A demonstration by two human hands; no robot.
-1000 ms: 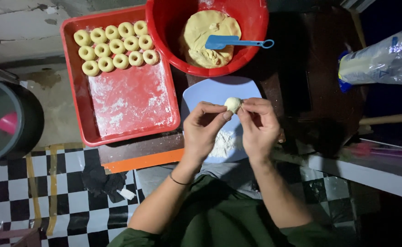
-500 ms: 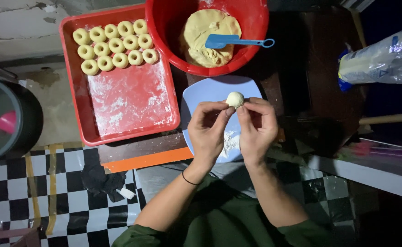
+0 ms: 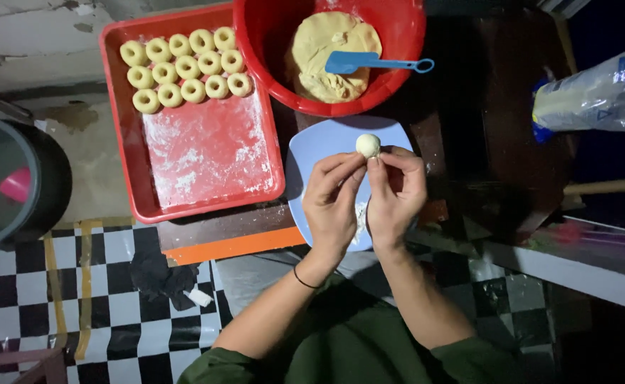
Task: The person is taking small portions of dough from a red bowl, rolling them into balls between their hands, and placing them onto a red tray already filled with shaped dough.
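Note:
A small pale dough ball [image 3: 368, 145] sits pinched between the fingertips of both my hands, over a light blue plate [image 3: 312, 146]. My left hand [image 3: 332, 201] grips it from the left and my right hand [image 3: 395, 192] from the right. Behind the plate stands a red bowl [image 3: 269, 43] with a mound of yellowish dough [image 3: 319, 64] and a blue spatula [image 3: 369, 62] resting on it. To the left lies a red tray [image 3: 124, 142] dusted with flour, with several ring-shaped dough pieces [image 3: 184, 70] in rows at its far end.
A dark bucket [image 3: 42, 178] with something pink inside stands at the far left on the floor. A clear plastic flour bag [image 3: 597, 92] lies at the right, a wooden handle [image 3: 600, 187] below it. Black and white checkered flooring [image 3: 113, 313] is beneath.
Both hands have turned the dough ball and pushed it slightly farther out to the fingertips; it now sits more exposed above the plate.

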